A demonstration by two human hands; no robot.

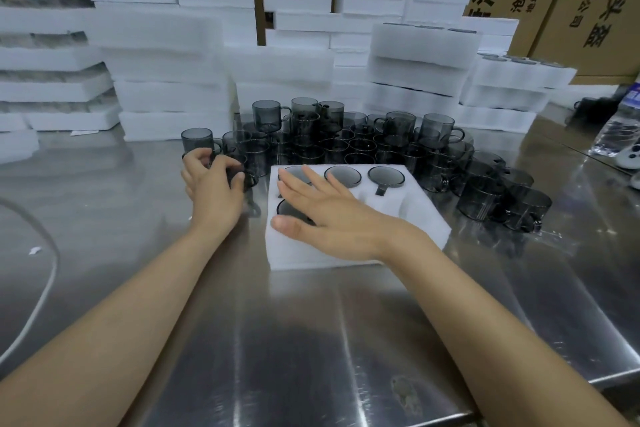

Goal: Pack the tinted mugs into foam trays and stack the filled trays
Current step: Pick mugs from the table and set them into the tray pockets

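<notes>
— Two hands to report. My left hand has its fingers curled round one tinted mug, just off the left edge of the foam tray. My right hand lies flat on the tray's near-left pocket, fingers straight, holding nothing.

— Bearing from grip to target?

— Empty pockets appear in the tray's near row, to the right of my right hand. The held mug must therefore travel rightward across the tray's left edge. The left hand is nearer the mug. The right hand lies across the route, so I judge it should clear first.

— Axis?

— Blur hides whether the held mug is upright or tilted. The seated mug in the tray's far-right pocket points its handle toward the tray's near edge, and I judge the held mug needs that heading. Loose mugs crowd behind and to the right of the tray.
</notes>
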